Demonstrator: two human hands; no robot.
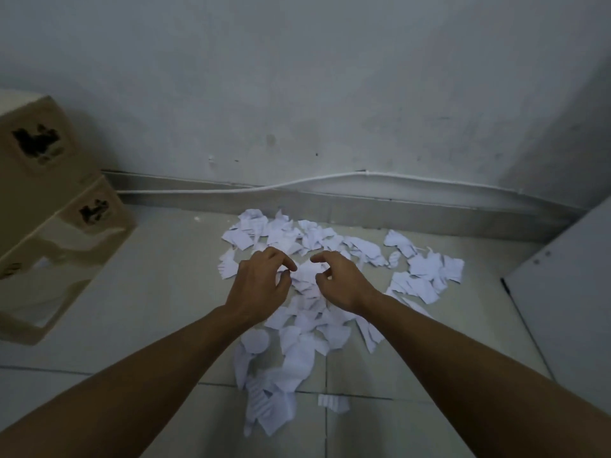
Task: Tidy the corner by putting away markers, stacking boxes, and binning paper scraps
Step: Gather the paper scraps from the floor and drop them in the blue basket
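- The paper scraps [330, 276] are strewn over the tiled floor [165, 292] near the wall [297, 94].
- The left hand [261, 282] and right hand [344, 280] are held just above the pile's middle, fingers curled and spread, nothing gripped.
- Two cardboard boxes [49, 200] are seen stacked at far left.

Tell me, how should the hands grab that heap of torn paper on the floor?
Probably scoop from both sides, low at the floor. The paper scraps are loose, flat and spread wide, so a pinch gets few. The left hand and right hand already flank the middle, fingers curled, ready to press the scraps together.
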